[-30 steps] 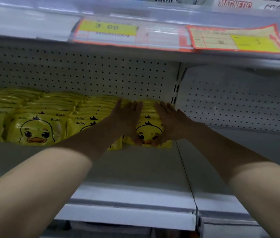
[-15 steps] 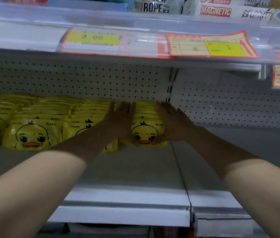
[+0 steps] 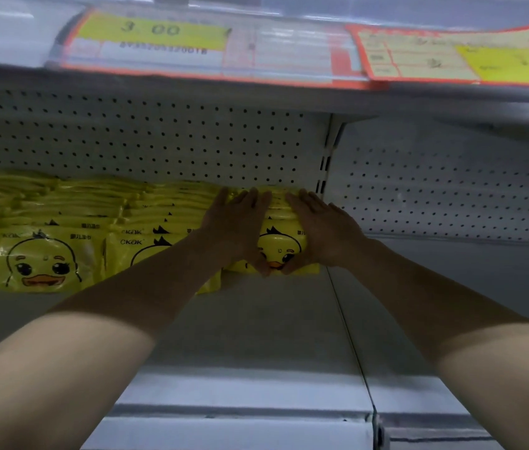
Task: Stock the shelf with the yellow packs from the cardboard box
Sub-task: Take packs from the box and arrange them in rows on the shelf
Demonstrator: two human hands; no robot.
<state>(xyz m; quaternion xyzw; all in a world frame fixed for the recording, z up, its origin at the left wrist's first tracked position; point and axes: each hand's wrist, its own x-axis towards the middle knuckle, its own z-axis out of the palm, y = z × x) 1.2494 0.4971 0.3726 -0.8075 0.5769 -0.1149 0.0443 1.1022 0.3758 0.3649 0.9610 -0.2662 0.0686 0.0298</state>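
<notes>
Rows of yellow packs with a duck face stand on the grey shelf (image 3: 256, 323), leaning back toward the pegboard. Both my hands are on the rightmost row of yellow packs (image 3: 281, 246). My left hand (image 3: 235, 227) lies flat along that row's left side, fingers straight. Along its right side my right hand (image 3: 321, 232) presses with straight fingers. My thumbs meet at the front pack's lower edge. More yellow packs (image 3: 42, 258) fill the shelf to the left. The cardboard box is out of view.
A perforated back panel (image 3: 159, 141) closes the shelf behind the packs. The upper shelf's edge carries a price label (image 3: 152, 34) reading 3.00 and an orange-framed tag (image 3: 457, 56). A seam (image 3: 350, 345) divides this shelf from the bare bay (image 3: 451, 261) to the right.
My hands stay on the rightmost row, fingers reaching slightly further back over the packs. The camera has moved closer and tilted, so the upper shelf's goods dropped out of view.
</notes>
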